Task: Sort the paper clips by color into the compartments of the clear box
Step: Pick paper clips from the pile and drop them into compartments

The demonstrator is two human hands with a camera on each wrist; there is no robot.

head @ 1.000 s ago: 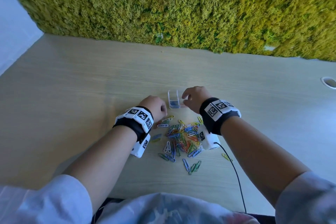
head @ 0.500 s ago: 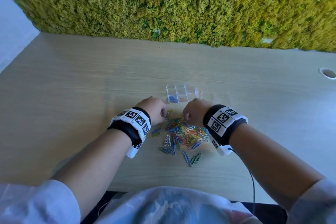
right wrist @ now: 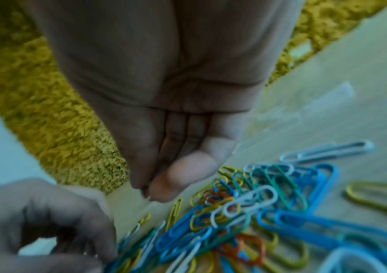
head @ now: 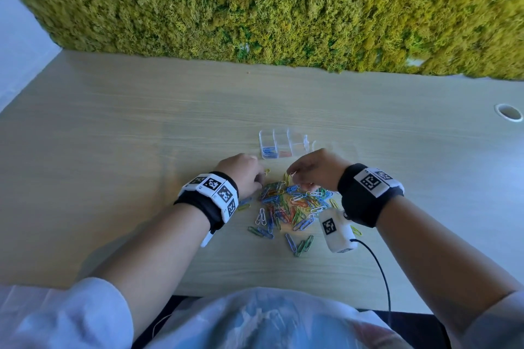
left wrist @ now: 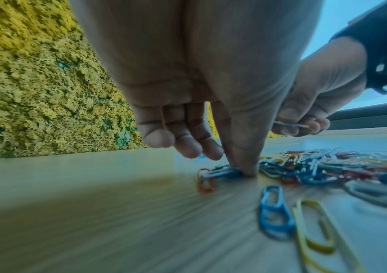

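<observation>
In the middle of the head view, the pile of paper clips [head: 292,204] lies on the wooden table [head: 113,150], with the clear box [head: 283,144] just above it holding blue clips in its leftmost compartment and red ones in the next. The left hand [head: 241,176], at the pile's left edge, pinches a blue clip [left wrist: 225,172] against the table between thumb and forefinger, its other fingers curled. The right hand [head: 314,168], just right of it, pinches a white clip [left wrist: 290,125] above the pile.
</observation>
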